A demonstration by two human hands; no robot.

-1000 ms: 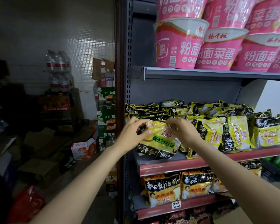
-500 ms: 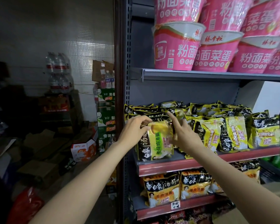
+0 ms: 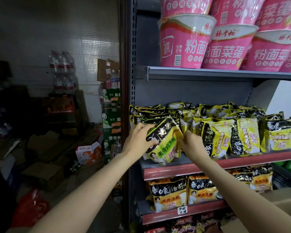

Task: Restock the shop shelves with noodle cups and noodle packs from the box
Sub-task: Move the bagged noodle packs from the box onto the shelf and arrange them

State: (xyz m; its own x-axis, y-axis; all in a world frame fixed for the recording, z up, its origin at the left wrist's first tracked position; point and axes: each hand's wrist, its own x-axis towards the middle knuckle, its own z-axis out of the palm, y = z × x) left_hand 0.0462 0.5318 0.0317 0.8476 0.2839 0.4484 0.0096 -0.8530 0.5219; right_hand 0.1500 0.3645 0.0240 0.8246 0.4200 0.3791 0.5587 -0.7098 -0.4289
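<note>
Both hands hold one noodle pack (image 3: 164, 142) at the left end of the middle shelf (image 3: 225, 163). The pack is yellow and black with a green stripe, and it stands tilted, its top leaning to the left, while its lower edge touches the grey surface of the middle shelf near the red front edge. The left hand (image 3: 138, 142) grips the left side of the pack, with the thumb lying over the front and the other fingers curled behind it. The right hand (image 3: 191, 142) pinches the right edge of the pack with curled fingers.

Right of the held pack, more yellow packs (image 3: 247, 135) stand in a row along the front of the middle shelf, and behind them other packs lie stacked flat. Above the middle shelf, a grey upper shelf (image 3: 225, 73) carries big pink noodle cups (image 3: 183, 42) in two layers. Below the middle shelf, a lower shelf (image 3: 183, 216) holds orange and black packs (image 3: 168, 192) standing upright, with a small white price tag (image 3: 182, 210) on its red edge.

Left of the middle shelf, beyond the dark upright post, green cartons (image 3: 111, 120) stand piled on the floor, and water bottles (image 3: 62, 71) are stacked further left by the tiled wall. A small white and orange box (image 3: 88, 152) lies open on the floor near the green cartons.
</note>
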